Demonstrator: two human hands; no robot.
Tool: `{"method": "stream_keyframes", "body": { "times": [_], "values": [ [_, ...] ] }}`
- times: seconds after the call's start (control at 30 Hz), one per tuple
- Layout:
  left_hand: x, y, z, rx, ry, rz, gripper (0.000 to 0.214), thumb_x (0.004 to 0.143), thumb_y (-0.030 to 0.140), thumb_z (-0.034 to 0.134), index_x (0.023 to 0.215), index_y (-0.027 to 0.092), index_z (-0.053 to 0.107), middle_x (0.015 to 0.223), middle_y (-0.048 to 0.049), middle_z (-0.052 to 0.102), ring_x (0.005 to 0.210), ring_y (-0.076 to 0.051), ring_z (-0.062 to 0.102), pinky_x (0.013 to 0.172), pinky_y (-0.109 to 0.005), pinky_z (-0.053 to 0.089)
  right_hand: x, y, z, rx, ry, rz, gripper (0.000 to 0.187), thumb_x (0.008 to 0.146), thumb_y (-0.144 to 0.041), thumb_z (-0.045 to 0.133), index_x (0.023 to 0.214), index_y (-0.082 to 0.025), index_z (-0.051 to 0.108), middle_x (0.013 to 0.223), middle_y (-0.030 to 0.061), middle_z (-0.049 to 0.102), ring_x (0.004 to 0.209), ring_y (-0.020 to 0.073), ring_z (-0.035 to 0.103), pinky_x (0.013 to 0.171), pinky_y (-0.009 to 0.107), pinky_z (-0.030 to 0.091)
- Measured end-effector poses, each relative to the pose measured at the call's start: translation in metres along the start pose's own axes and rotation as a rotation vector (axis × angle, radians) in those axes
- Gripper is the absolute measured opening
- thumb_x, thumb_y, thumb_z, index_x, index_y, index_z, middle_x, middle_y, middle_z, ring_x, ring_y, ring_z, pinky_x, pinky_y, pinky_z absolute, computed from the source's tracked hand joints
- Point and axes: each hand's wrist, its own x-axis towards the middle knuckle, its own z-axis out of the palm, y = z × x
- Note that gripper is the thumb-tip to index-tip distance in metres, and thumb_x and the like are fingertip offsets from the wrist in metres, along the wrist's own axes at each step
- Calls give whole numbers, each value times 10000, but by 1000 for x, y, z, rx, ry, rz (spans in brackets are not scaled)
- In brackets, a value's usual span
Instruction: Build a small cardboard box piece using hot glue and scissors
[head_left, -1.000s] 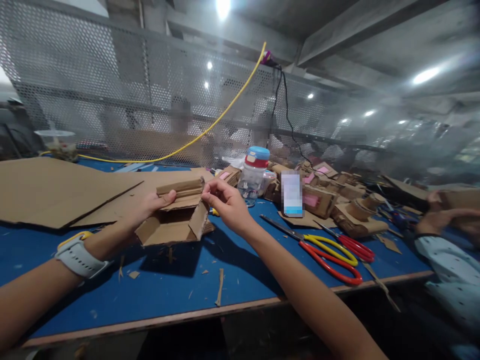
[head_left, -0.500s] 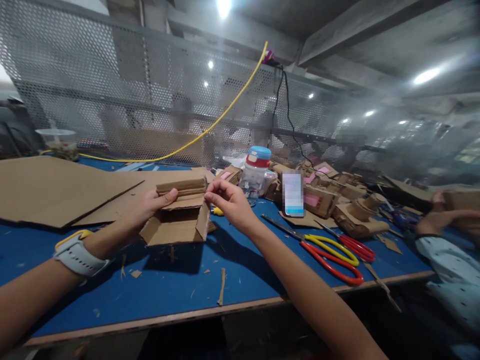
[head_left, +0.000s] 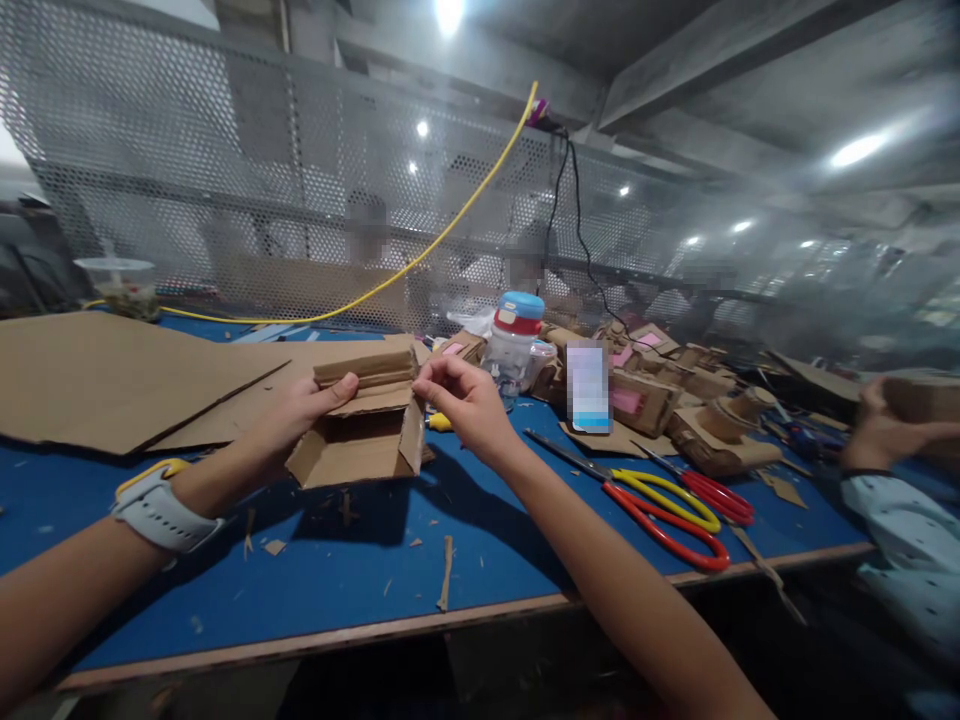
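Note:
My left hand (head_left: pixel 319 405) grips a small folded cardboard box (head_left: pixel 364 458) by its left side, thumb over the upper panel. The box is held above the blue table, its open side facing me. At the box's right upper corner, my right hand (head_left: pixel 469 400) pinches the cardboard edge between thumb and fingers. Just behind that hand, a yellow handle (head_left: pixel 439 422) shows in part. The fingers of my left hand behind the box are hidden.
Large cardboard sheets (head_left: pixel 82 385) lie left. Two pairs of scissors (head_left: pixel 660 497), a phone (head_left: pixel 589 388), a water bottle (head_left: pixel 514 345) and cardboard pieces (head_left: pixel 724 430) are right. Another person's hand (head_left: pixel 874 430) holds cardboard at far right. Scraps (head_left: pixel 446 572) lie near the table's front edge (head_left: pixel 322 643).
Both hands keep the same hold, and the box has tilted very slightly. At far right, the other person's hand has shifted a little.

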Motion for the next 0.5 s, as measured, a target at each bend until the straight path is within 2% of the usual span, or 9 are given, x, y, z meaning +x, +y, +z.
{"method": "stream_keyframes", "body": {
  "times": [0.07,0.17,0.27,0.37,0.5],
  "values": [
    [-6,6,7,0,77,63,722,565,689,842,1020,147,701,769,-78,765,791,-298,732,703,-366,599,1,1,-2,5,21,8,281,791,-443,753,753,-199,618,711,-14,588,653,119,484,630,270,392],
    [-12,12,11,132,185,202,671,594,695,786,978,162,651,933,-103,759,921,-294,705,817,-375,576,1,3,-1,-17,52,59,178,786,-347,735,761,-187,662,703,-4,635,644,120,513,634,272,411],
    [-13,12,7,340,209,279,556,691,630,698,992,172,606,1091,-129,715,1047,-308,658,924,-415,532,0,5,2,-57,90,127,113,770,-278,719,746,-172,691,692,6,665,638,122,544,642,274,435],
    [-10,8,2,485,214,306,536,750,604,618,1071,178,566,1147,-138,677,1096,-323,619,952,-458,495,0,4,4,-124,105,159,50,748,-206,706,721,-164,712,710,15,700,651,126,575,664,277,466],
    [-7,3,-3,570,222,271,529,769,632,570,1056,190,523,1102,-134,660,1031,-317,604,869,-455,487,0,2,3,-165,79,194,46,733,-168,694,699,-163,725,717,13,712,649,126,588,659,271,476]
  ]
}}
